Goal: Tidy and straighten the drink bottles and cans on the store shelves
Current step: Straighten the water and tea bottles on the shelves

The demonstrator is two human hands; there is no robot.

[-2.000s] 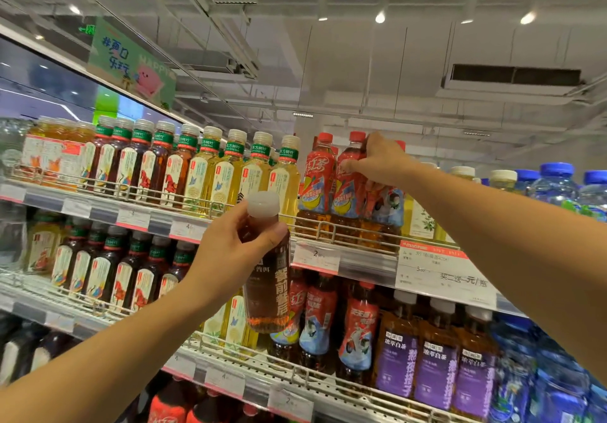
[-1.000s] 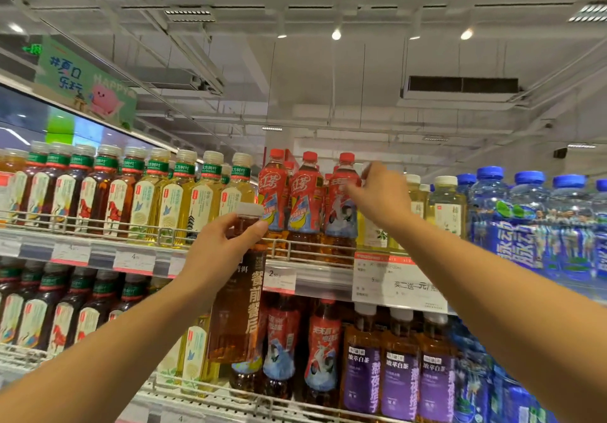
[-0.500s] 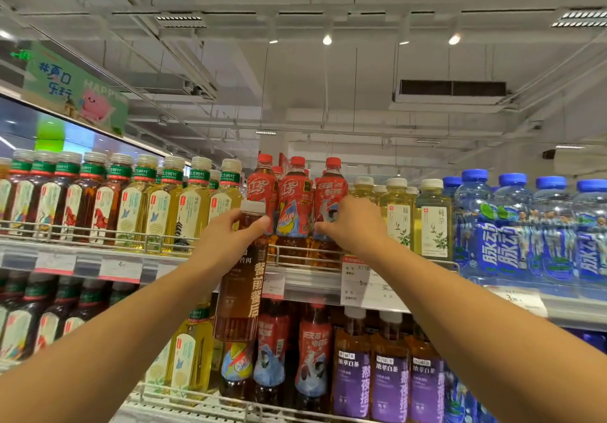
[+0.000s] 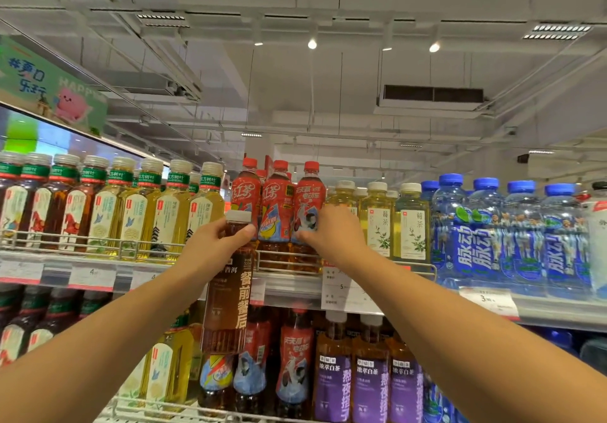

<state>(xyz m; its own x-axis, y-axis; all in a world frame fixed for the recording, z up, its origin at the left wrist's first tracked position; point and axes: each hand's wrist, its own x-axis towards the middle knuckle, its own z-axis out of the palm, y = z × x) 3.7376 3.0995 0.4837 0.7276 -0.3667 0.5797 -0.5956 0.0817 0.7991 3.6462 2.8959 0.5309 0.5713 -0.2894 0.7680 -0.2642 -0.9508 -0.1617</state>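
Observation:
My left hand [image 4: 213, 245] grips a tall brown tea bottle [image 4: 230, 297] with a white cap by its neck, holding it upright in front of the shelves. My right hand [image 4: 331, 235] is wrapped around the lower part of a red-capped red tea bottle [image 4: 308, 202], the rightmost of three standing on the top shelf [image 4: 289, 281]. To its right stand pale yellow tea bottles [image 4: 377, 222], partly hidden by my right hand.
Green-labelled tea bottles [image 4: 108, 205] fill the top shelf's left side, blue-capped water bottles [image 4: 512, 232] its right. A wire rail [image 4: 131, 245] runs along the shelf front. Below stand red tea bottles and purple-labelled bottles [image 4: 371, 383]. Price tags [image 4: 345, 288] hang on the shelf edge.
My right hand slid from the bottle tops down to the body of the rightmost red bottle. My left hand lifted the brown bottle a little. The view shifted right and upward.

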